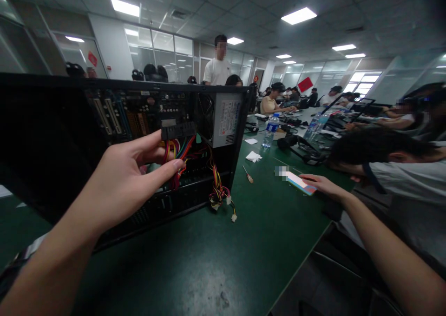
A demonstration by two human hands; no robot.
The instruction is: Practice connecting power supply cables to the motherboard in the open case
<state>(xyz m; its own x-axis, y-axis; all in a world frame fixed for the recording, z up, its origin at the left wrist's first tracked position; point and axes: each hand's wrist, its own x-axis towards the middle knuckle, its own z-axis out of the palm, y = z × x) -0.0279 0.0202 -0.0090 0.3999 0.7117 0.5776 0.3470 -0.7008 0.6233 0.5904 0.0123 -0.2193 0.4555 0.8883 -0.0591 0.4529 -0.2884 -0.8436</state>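
My left hand is closed round a bundle of coloured wires just below a wide black power connector. The connector is in front of an open black computer case, with the motherboard behind it. A grey power supply sits in the case's upper right corner, and more loose cables with white plugs hang below it. Off to the right, my right hand grips the near end of a smartphone with a lit screen, at the table's right side. Its fingertips are partly hidden.
On the green table lie a screwdriver and crumpled white paper. A water bottle and a black headset stand farther back. A person leans over the table's right edge; other people work beyond.
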